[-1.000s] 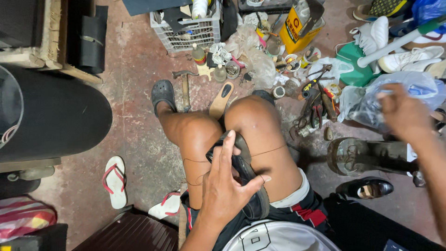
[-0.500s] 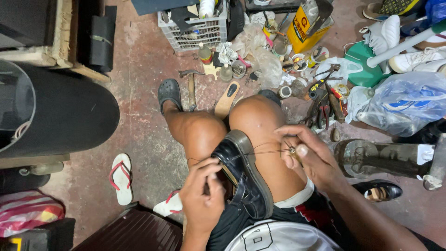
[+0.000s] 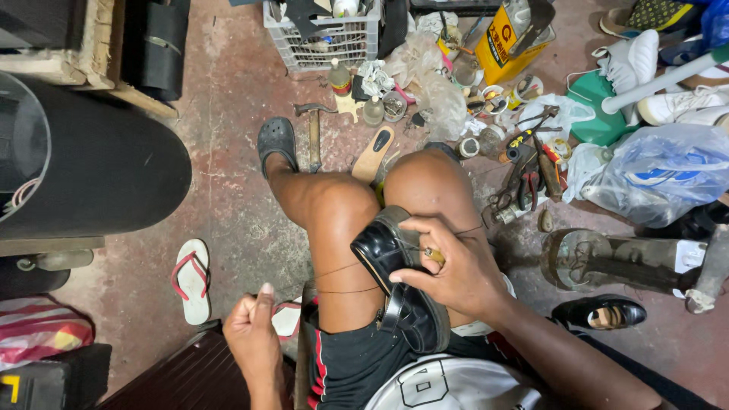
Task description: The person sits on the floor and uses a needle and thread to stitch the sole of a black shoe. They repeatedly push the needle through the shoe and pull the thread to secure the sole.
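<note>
Right hand (image 3: pixel 448 266) curls over glossy black leather shoe (image 3: pixel 399 285) between knees; left hand (image 3: pixel 254 334) fisted, pulling thin taut thread (image 3: pixel 338 291).

Your right hand (image 3: pixel 448 266) presses the black shoe (image 3: pixel 399 292) clamped between your knees, while your left hand (image 3: pixel 254 334) is fisted around taut thread (image 3: pixel 338 269).

The head camera looks steeply down from close above (no second view) onto the lap and cluttered floor (image 3: pixel 235 114).
</note>
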### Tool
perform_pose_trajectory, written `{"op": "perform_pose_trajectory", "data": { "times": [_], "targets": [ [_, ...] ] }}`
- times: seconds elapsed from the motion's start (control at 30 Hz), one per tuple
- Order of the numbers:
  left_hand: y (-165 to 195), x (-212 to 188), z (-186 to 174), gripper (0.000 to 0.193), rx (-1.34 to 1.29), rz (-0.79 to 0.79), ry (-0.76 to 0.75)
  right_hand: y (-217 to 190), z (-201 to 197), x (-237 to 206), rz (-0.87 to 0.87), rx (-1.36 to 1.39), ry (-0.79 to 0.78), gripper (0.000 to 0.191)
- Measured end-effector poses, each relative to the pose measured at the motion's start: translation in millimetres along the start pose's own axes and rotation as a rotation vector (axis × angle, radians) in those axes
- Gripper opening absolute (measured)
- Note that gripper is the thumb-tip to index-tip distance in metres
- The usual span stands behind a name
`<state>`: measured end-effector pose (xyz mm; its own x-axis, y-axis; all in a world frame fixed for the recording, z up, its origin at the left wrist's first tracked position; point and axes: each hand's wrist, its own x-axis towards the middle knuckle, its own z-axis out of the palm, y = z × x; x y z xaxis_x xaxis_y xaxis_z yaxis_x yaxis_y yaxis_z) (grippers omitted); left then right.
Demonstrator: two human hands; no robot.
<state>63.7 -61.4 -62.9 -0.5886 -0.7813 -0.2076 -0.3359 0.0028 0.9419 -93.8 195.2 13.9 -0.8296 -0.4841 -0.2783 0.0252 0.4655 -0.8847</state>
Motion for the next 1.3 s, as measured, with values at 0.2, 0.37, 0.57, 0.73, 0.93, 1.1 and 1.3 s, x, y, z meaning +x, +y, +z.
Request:
{"op": "perform_pose_trajectory", "data": {
  "times": [0.2, 0.37, 0.57, 0.73, 0.93, 1.1, 1.3],
  "targets": [
    [46, -33, 38, 0.009, 0.401, 0.674, -0.055, -11, -12, -8, 0.161, -0.232, -0.089, 0.094],
    [77, -45, 84, 0.019, 0.563, 0.661, -0.453, -20, -51, -21, 0.077, -0.811, -0.299, 0.107],
    [71, -47, 87, 0.035, 0.485, 0.468, -0.377, -7, -40, -22, -0.162, -0.478, -0.010, 0.082],
    [55, -50, 81, 0.039, -0.168, 0.400, -0.394, 10, -34, -14, -0.023, -0.584, -0.063, 0.028],
    [58, -47, 84, 0.014, 0.098, 0.439, -0.358, 7, -36, -6, -0.543, 0.013, 0.102, 0.014],
    [70, -41, 91, 0.017, 0.373, 0.602, -0.343, 5, 22, 21, -0.302, 0.233, 0.058, 0.018],
    [71, -25, 89, 0.030, 0.296, 0.480, -0.357, -1, 46, 42, -0.381, -0.006, 0.154, 0.016]
  ]
}}
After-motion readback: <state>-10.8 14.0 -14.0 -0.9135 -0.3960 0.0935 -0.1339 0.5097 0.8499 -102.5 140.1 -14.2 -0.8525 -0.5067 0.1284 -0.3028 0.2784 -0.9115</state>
